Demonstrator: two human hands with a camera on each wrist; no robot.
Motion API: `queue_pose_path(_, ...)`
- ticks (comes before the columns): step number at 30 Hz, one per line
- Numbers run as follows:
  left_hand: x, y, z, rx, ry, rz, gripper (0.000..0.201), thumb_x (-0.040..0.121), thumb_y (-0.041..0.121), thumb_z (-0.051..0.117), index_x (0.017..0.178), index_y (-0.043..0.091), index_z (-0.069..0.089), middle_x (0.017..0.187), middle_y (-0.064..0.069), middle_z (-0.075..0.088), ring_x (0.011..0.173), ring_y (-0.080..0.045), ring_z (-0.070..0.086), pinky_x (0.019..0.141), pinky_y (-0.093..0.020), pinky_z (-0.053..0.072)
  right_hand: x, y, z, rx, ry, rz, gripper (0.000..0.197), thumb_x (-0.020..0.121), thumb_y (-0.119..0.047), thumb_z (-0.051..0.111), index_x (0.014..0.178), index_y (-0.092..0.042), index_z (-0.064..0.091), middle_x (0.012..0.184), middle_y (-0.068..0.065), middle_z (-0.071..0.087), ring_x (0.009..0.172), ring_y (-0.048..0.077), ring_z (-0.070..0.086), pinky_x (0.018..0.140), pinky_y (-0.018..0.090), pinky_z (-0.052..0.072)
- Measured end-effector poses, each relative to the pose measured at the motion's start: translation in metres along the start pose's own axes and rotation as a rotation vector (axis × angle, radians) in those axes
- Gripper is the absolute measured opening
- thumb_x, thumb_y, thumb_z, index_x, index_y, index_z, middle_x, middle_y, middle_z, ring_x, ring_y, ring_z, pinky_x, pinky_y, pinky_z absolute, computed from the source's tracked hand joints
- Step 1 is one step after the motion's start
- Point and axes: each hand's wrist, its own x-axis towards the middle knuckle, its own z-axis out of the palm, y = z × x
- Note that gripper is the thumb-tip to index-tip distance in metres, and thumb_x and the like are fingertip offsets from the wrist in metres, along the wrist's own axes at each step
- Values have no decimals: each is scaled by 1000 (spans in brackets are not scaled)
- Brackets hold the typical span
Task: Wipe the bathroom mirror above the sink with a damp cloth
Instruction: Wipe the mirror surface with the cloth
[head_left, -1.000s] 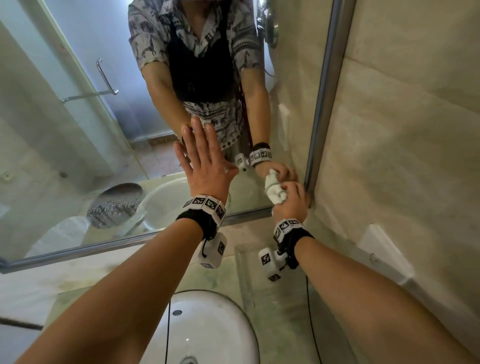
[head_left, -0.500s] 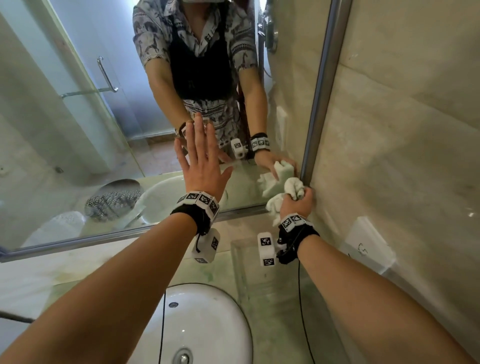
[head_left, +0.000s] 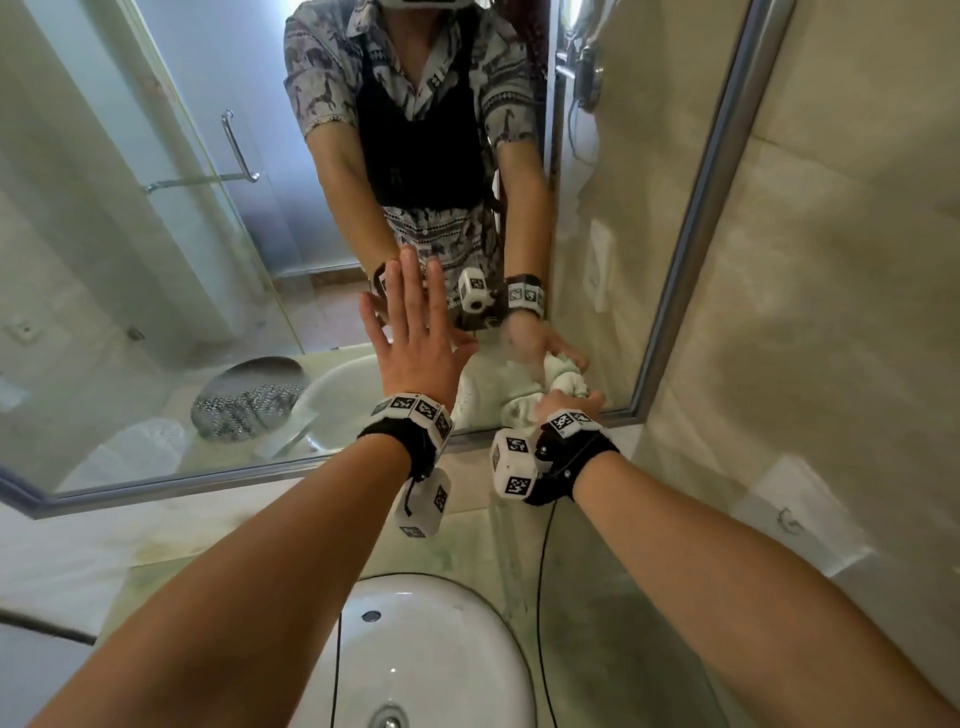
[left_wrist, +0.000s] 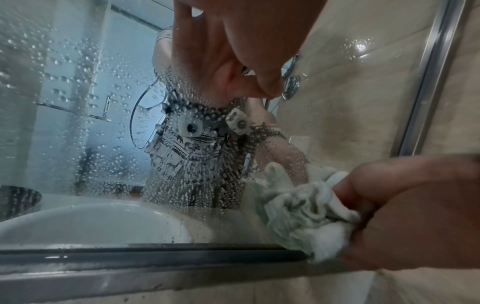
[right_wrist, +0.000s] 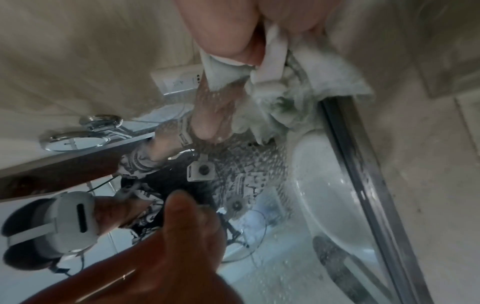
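Crumpled pale-green cloth (left_wrist: 298, 209) against the droplet-speckled mirror (left_wrist: 64, 92), at its lower right corner

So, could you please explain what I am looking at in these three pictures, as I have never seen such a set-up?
There is no machine here: a person wears three cameras. The wide picture comes from the head camera, looking down along both arms at a bathroom mirror. The other two come from the white cube cameras strapped at each wrist, looking along the fingers. The left hand lies flat on the glass, fingers straight. The right hand grips a crumpled pale cloth against the mirror's lower right corner, by the metal frame. Water drops dot the glass. Below lies a stone counter with a white basin. The figure in the glass is the person's own reflection.
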Motion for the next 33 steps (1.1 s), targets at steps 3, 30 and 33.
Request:
queue_pose_path(3,0,0,-3,-19,-18,3,115,78,64,65,157,11,1,164,-16,0,152,-31,-5,119,-58,-1,-16,-14,8,50,129,24,63,91,-12,55,146,-11,26,143,17,41,122,34,49,95,39,40)
queue_pose_path(30,3,-31,-7,-94,39,-82,114,81,71,57,157,10,-2,163,-20,1,150,-36,-1,117,-65,7,-1,-10,23,-856,345,-1558,46,71,-19,61,114,-29,50,128,0,40,112,30,39,84,42,40)
queue_pose_path(33,3,-32,-7,-75,53,-83,115,80,73,57,156,10,-1,163,-20,4,150,-36,1,117,-64,9,9,25,18,-981,218,-1466,60,63,-15,71,117,-30,49,129,1,40,114,32,38,86,47,44)
